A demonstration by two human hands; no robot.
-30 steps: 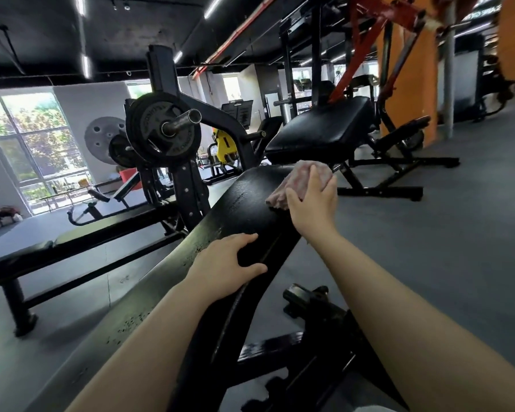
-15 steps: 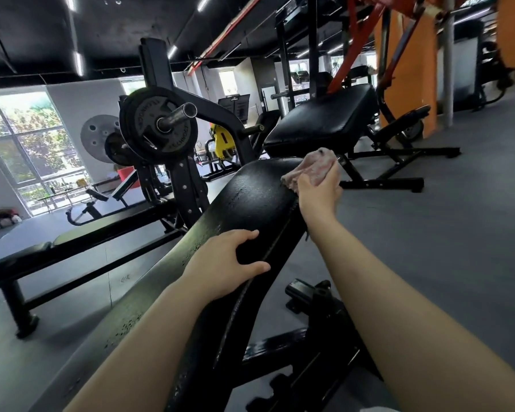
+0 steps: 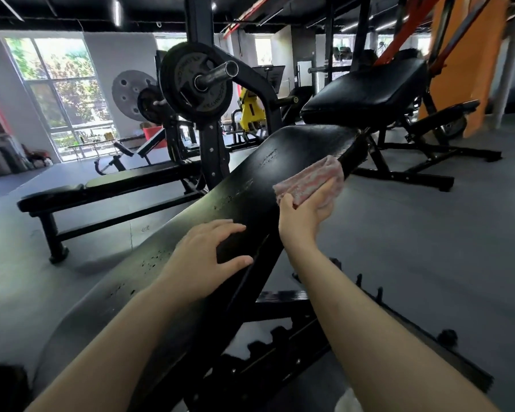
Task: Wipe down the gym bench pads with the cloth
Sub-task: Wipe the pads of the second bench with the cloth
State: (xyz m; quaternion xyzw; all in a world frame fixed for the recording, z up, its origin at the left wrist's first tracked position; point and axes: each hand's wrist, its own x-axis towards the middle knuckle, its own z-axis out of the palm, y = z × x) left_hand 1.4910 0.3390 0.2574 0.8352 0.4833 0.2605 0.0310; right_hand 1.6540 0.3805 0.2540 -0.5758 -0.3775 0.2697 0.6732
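Head view looks down along a long black bench pad (image 3: pixel 244 185) that runs from the lower left of the frame up toward the centre right, its surface worn and flecked with small cracks. At the right edge of this pad, just above the middle of the frame, the right hand (image 3: pixel 305 214) grips a pink cloth (image 3: pixel 308 181): the thumb lies on the near side, the fingers curl round the far side, and the bunched cloth is pressed against the pad's edge. Lower and left of it, the left hand (image 3: pixel 204 258) rests palm down on the same pad, fingers spread and relaxed, thumb reaching toward the pad's right edge, holding nothing. Both forearms enter from the bottom of the frame.

Beyond the pad's far end, in the upper right, stands a second black padded seat (image 3: pixel 366 90) on a black frame. In the upper centre a weight plate (image 3: pixel 195 84) sits on a steel bar sleeve carried by a black upright. A flat bench (image 3: pixel 107 187) stands at centre left on the grey floor (image 3: pixel 428 233), with large windows (image 3: pixel 60 93) behind it in the upper left. An orange column (image 3: pixel 461 55) fills the upper right corner.
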